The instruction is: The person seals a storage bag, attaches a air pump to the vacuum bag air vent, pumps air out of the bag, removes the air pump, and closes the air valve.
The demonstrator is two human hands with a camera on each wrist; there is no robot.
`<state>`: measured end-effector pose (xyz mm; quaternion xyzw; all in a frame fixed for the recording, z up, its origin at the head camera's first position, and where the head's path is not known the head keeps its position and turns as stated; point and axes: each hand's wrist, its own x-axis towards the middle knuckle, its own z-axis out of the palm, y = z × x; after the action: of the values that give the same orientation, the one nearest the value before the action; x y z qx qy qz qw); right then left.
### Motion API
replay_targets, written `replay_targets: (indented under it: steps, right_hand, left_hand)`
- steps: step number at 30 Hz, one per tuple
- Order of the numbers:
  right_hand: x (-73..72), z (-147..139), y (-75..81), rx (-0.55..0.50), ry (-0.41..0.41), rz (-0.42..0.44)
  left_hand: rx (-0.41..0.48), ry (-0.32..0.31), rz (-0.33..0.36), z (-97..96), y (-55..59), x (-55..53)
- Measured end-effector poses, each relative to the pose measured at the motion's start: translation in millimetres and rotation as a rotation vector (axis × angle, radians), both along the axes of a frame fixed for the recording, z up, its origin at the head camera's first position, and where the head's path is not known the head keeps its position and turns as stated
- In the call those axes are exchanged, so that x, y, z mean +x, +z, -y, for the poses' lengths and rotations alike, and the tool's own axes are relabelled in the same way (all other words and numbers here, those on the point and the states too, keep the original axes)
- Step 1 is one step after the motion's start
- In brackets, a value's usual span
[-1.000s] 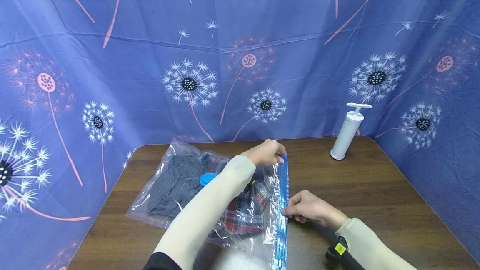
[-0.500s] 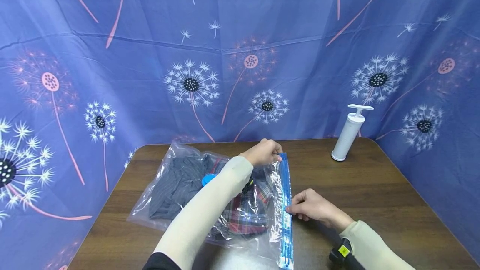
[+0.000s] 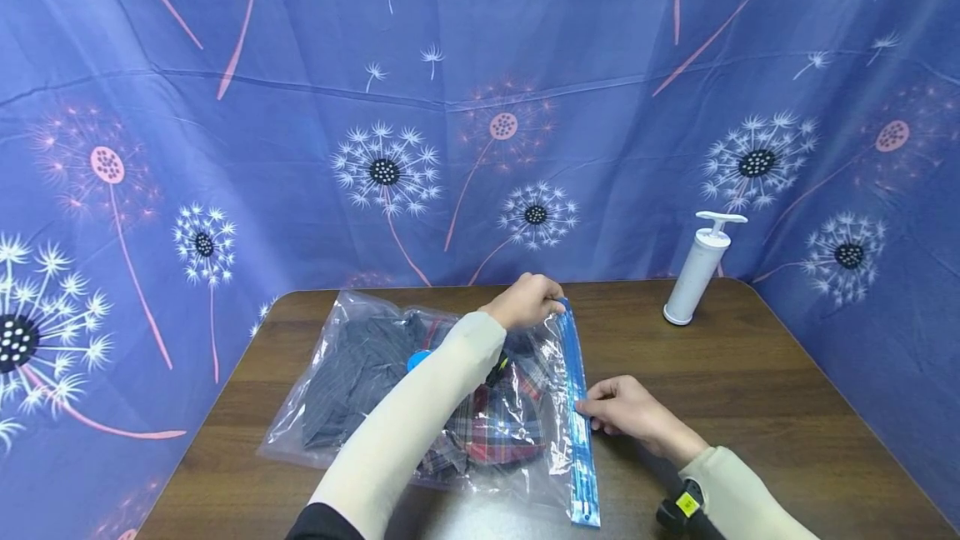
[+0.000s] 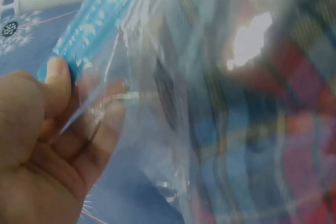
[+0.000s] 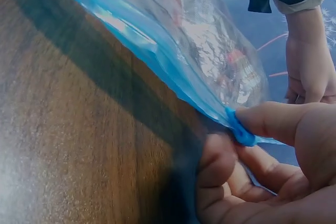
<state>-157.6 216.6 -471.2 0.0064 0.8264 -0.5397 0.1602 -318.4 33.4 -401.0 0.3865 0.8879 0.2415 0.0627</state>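
Note:
A clear zip storage bag (image 3: pixel 525 482) lies across the table with a plaid garment (image 3: pixel 498 432) and a dark grey garment (image 3: pixel 348 386) inside. Its blue zip strip (image 3: pixel 583 461) runs along the right edge. My left hand (image 3: pixel 525 302) pinches the strip's far corner between thumb and fingers, and the film shows through in front of its fingers in the left wrist view. Partway along the strip, my right hand (image 3: pixel 630 413) pinches a small blue zip slider (image 5: pixel 240 128). My left forearm covers part of the bag and of its round blue valve cap (image 3: pixel 416 359).
A white hand pump (image 3: pixel 693 277) stands upright at the back right of the wooden table (image 3: pixel 772 407). Behind the table hangs a blue dandelion-print cloth (image 3: pixel 622 132). A black wrist strap with a yellow tag (image 3: pixel 686 505) is on the right wrist.
My right hand has moved a little along the strip toward the far corner. The strip's near end has swung right and away from me. The left hand keeps its pinch at the corner.

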Motion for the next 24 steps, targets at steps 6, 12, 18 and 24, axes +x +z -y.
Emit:
replay_targets:
  steps: [6,12,18,24]
  right_hand:
    - [-5.2,1.6,0.7,-0.110,-0.046,0.031]
    - [-7.4,3.2,1.7,-0.132,-0.071,0.034]
    - [-10.6,4.5,7.0,-0.040,-0.076,0.004]
    - [-11.4,4.4,9.9,0.007,-0.053,-0.010]
  left_hand:
    - [0.035,0.109,-0.013,-0.7,1.4,-0.6]
    - [0.047,0.151,-0.026,-3.2,3.2,1.1]
    - [0.040,0.187,-0.023,-6.0,6.5,2.0]
    - [0.043,0.186,-0.043,-6.6,9.7,2.8]
